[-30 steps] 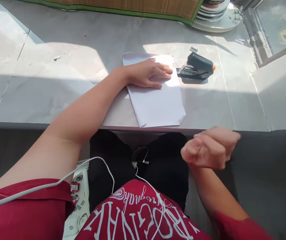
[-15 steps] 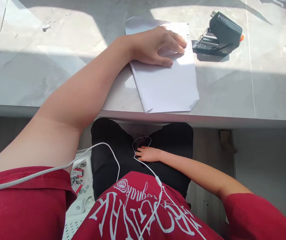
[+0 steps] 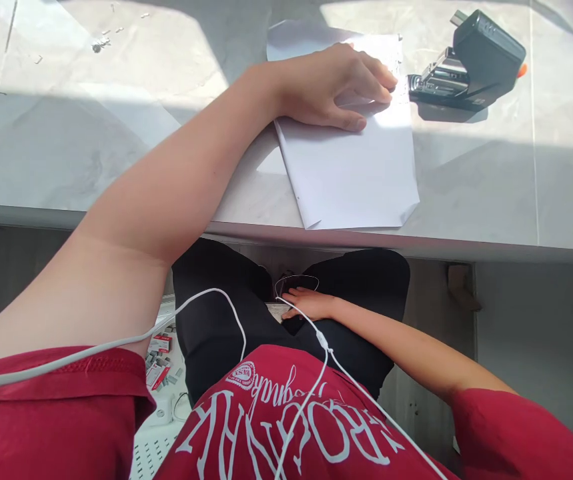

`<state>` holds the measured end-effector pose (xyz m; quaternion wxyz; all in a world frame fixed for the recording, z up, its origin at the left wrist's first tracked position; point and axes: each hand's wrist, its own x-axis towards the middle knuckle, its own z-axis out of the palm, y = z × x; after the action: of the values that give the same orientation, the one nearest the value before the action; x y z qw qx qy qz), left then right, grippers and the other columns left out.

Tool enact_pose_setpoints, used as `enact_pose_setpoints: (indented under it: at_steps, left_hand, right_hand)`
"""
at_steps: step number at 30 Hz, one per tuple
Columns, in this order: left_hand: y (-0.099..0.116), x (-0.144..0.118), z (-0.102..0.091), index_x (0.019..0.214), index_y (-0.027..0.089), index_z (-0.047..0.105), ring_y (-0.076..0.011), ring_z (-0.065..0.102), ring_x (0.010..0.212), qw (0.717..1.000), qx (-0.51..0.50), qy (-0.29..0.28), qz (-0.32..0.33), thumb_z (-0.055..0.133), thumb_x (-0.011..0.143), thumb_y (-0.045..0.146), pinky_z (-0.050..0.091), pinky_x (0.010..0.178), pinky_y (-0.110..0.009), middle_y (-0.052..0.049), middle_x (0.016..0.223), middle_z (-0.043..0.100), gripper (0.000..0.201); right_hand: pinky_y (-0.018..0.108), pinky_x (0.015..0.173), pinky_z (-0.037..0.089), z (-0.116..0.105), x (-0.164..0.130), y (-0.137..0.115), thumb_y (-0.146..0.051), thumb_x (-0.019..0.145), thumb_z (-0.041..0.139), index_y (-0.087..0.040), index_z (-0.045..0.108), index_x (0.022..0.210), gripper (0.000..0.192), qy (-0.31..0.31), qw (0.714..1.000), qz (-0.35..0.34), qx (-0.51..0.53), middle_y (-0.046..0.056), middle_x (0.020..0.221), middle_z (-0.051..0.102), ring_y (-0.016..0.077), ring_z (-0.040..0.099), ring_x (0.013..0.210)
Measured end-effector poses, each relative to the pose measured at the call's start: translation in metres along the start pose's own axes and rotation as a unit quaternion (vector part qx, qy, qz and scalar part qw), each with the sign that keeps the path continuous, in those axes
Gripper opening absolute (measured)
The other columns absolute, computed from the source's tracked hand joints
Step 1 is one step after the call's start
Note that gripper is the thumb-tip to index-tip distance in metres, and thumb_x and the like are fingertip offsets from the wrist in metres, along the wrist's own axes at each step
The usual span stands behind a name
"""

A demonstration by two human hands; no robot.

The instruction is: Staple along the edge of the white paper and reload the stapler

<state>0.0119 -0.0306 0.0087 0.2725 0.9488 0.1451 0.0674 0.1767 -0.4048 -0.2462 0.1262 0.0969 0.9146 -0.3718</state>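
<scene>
Head view: her right hand (image 3: 310, 304) has dropped from the table edge to her lap, fingers loose beside the white cable (image 3: 311, 327); left hand (image 3: 333, 87) still presses flat on the paper (image 3: 351, 167), stapler (image 3: 471, 60) untouched nearby.

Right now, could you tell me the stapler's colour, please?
The boxy stapler is black with an orange tip, clearest in the head view.

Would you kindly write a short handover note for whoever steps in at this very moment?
Left hand: flat, palm down on the far end of the white paper sheets, pinning them to the grey table; no grip closed on anything.
Right hand: down on the lap below the table edge, beside the white cable; whether it holds anything cannot be told.
Black stapler: on the table just right of the sheets, untouched.
Staple boxes: on the floor at left.
Done: sheets stacked and steadied. Left: the stapler is not yet picked up.
</scene>
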Motion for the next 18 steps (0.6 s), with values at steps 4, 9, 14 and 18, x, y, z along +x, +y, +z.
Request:
enact_pose_setpoints:
  at_steps: [4, 9, 14, 18]
  left_hand:
    - [0.002, 0.000, 0.000, 0.155, 0.035, 0.067, -0.0352, 0.039, 0.154, 1.000, 0.010, 0.009, -0.004, 0.045, 0.088, 0.094, 0.031, 0.135, -0.038, 0.022, 0.169, 0.049, 0.092]
    - [0.000, -0.001, 0.001, 0.157, 0.033, 0.065, -0.0348, 0.047, 0.149, 1.000, 0.012, 0.014, 0.002, 0.050, 0.095, 0.083, 0.030, 0.135, -0.035, 0.016, 0.173, 0.047, 0.081]
    - [-0.004, 0.001, 0.002, 0.160, 0.029, 0.061, -0.0312, 0.045, 0.153, 1.000, 0.010, 0.013, 0.007, 0.055, 0.101, 0.076, 0.018, 0.139, -0.036, 0.010, 0.175, 0.046, 0.076]
    - [-0.005, 0.003, 0.002, 0.158, 0.033, 0.065, -0.0299, 0.046, 0.152, 1.000, 0.006, 0.015, 0.005, 0.056, 0.099, 0.078, 0.030, 0.130, -0.028, 0.012, 0.174, 0.048, 0.075]
  right_hand:
    - [0.051, 0.112, 0.045, -0.002, -0.006, 0.003, -0.006, 0.091, 0.072, -0.039, 0.075, 0.144, 0.062, -0.015, 0.999, -0.008, 0.034, 0.012, 0.137, 0.068, 0.0311, 0.059, 0.125]
    - [0.051, 0.109, 0.047, 0.001, -0.005, 0.018, -0.015, 0.092, 0.080, -0.036, 0.079, 0.139, 0.051, 0.000, 0.990, 0.062, 0.129, 0.011, 0.122, 0.071, 0.0306, 0.061, 0.120]
    - [0.040, 0.103, 0.051, 0.002, -0.013, 0.040, -0.008, 0.093, 0.076, -0.025, 0.082, 0.134, 0.045, 0.104, 0.947, 0.176, 0.247, 0.009, 0.112, 0.071, 0.0240, 0.065, 0.108]
    - [0.036, 0.098, 0.052, 0.002, -0.019, 0.050, -0.003, 0.095, 0.070, -0.027, 0.082, 0.135, 0.049, 0.153, 0.922, 0.211, 0.287, 0.007, 0.111, 0.069, 0.0210, 0.067, 0.104]
